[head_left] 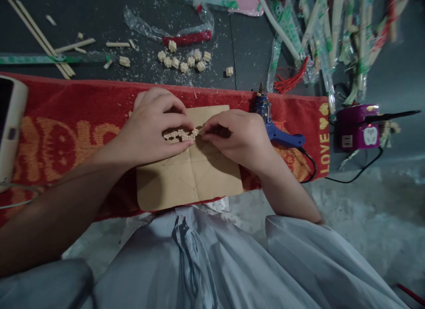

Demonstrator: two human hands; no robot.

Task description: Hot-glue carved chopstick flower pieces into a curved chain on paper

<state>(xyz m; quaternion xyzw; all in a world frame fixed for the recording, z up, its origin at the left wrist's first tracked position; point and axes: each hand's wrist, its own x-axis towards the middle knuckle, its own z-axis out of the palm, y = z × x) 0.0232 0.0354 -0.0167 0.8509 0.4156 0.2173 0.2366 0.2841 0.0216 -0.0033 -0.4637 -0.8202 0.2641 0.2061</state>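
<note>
A chain of small pale wooden cluster pieces (181,135) lies over a folded tan card (186,176) with faint pencil lines. My left hand (156,125) reaches across it, thumb below and fingers above, with the tips closing on the chain near its right part. At the chain's right end my right hand (241,134) has thumb and forefinger pinched together on a piece, mostly hidden by the fingers. Just right of that hand a blue hot glue gun (275,132) rests on the red towel (69,105), nozzle pointing away from me.
Loose wooden cluster pieces (184,66) and a red-ended plastic wrapper (187,36) lie beyond the towel. Thin sticks (40,30) are at the far left, wrapped bundles (318,30) at the far right. A purple power socket (357,129) and a phone (13,127) flank the towel.
</note>
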